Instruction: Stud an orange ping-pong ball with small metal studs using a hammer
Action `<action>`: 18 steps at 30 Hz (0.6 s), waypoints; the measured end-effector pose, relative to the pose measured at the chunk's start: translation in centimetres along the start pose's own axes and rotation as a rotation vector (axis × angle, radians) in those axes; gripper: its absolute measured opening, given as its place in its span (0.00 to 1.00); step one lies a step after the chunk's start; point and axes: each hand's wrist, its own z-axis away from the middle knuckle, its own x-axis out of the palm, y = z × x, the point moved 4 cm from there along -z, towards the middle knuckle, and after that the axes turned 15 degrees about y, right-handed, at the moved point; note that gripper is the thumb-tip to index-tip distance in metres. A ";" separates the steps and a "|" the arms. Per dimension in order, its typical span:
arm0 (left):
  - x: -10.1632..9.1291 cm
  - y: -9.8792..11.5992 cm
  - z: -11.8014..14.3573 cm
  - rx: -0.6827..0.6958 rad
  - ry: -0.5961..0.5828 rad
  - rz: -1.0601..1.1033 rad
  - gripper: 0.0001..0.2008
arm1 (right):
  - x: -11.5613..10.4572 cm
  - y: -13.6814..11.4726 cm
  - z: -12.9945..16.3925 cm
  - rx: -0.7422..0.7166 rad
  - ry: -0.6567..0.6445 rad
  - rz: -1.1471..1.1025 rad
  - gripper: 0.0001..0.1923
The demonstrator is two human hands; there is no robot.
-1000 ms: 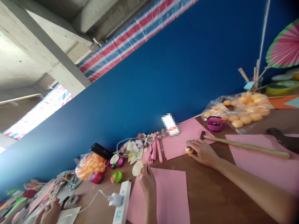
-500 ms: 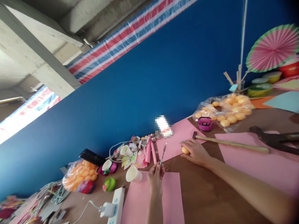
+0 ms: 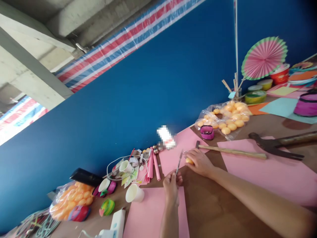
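My left hand (image 3: 172, 188) is closed around a slim pen-like tool (image 3: 179, 162), its pointed tip up; whether it is a pen or a craft knife I cannot tell. Just to the right, my right hand (image 3: 200, 162) rests with curled fingers over an orange ball (image 3: 189, 161), which is partly hidden under them. Small shiny bits (image 3: 185, 152) show by the fingertips, too small to name. Beneath lies a pink paper sheet (image 3: 170, 162). Beyond the right hand is a small hammer (image 3: 230, 151) with a wooden handle.
A claw hammer (image 3: 277, 143) lies at the right. Behind are a bag of orange balls (image 3: 232, 117) and a small purple box (image 3: 207, 132). Left stand a white cup (image 3: 135, 193), a power strip (image 3: 117, 221) and another ball bag (image 3: 71, 201). A blue wall (image 3: 123, 109) bounds the table.
My left hand has moved the tool right, closer to the orange ball at my right hand. The view has swung right, so more of the table's right end shows.
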 end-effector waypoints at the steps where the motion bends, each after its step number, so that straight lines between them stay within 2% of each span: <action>1: 0.1 -0.2 0.0 0.001 -0.002 -0.008 0.11 | -0.1 -0.1 0.0 0.000 -0.002 0.003 0.14; 5: 0.3 -0.8 -0.3 0.000 -0.021 -0.038 0.14 | -0.3 -0.2 -0.1 0.000 -0.007 0.005 0.13; 7: 0.0 -0.6 -0.4 0.051 -0.015 -0.051 0.15 | -0.3 -0.2 -0.1 -0.004 -0.001 0.001 0.14; 10: -1.3 0.9 -0.8 0.249 0.052 -0.091 0.13 | -0.2 0.0 0.0 -0.006 0.015 0.001 0.16; 13: -3.3 2.8 -1.2 0.380 0.140 -0.114 0.09 | 0.0 0.1 0.1 -0.020 0.016 -0.005 0.18; 14: -4.0 3.5 -1.2 0.474 0.191 -0.152 0.09 | 0.1 0.1 0.1 -0.027 0.016 -0.006 0.18; 16: -5.1 4.8 -0.8 0.662 0.293 -0.274 0.11 | 0.1 0.2 0.1 -0.034 0.023 -0.002 0.18; 18: -5.7 5.6 -0.3 0.769 0.403 -0.498 0.14 | 0.1 0.2 0.1 -0.034 0.024 0.004 0.18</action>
